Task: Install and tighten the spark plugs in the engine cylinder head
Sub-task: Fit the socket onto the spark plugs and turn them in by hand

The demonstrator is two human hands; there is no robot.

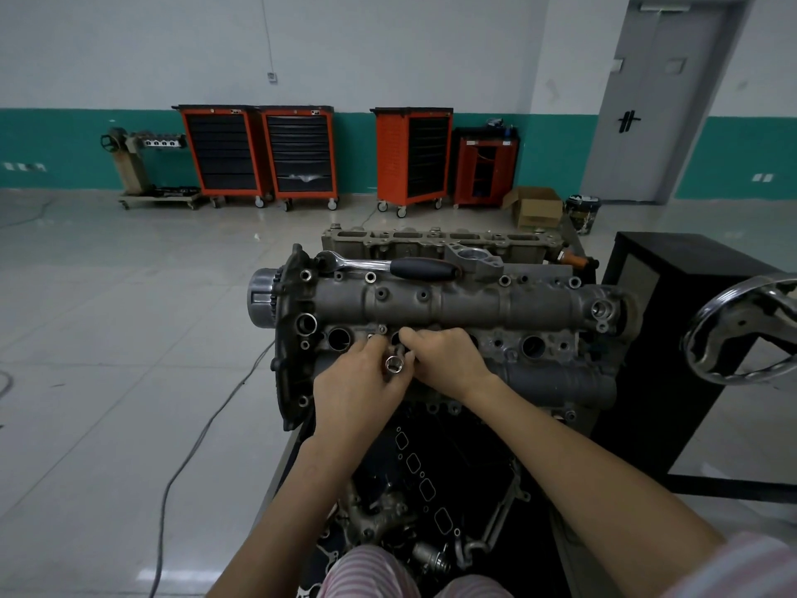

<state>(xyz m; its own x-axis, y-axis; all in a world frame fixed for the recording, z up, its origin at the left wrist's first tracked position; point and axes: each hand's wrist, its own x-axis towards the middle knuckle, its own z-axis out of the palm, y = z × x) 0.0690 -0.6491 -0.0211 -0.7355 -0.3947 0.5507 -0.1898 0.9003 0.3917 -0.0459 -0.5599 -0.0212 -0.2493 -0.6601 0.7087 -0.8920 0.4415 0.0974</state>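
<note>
Pinching a chrome socket (393, 363) w/ both hands: left hand (358, 384) curled under it, right hand (444, 360) fingers on its shaft, open end up, over a plug well in grey cylinder head (453, 308). Ratchet (388, 264) lies on top; orange tool carts (258, 155) by the far wall.

1. The left hand (360, 384) and right hand (444, 360) meet over one plug hole in the cylinder head (453, 315), so that hole and whatever sits in it stay out of sight.
2. Only the open end of the socket (393, 363) shows between the fingers; the rest of it is covered, and I cannot tell which hand holds it.
3. The handwheel (742, 330) runs off the right edge.
4. The parts (388, 511) under the engine's near edge lie in shadow, too dark to name.
5. The engine stand (142, 166) by the far wall is too small to make out in detail.
</note>
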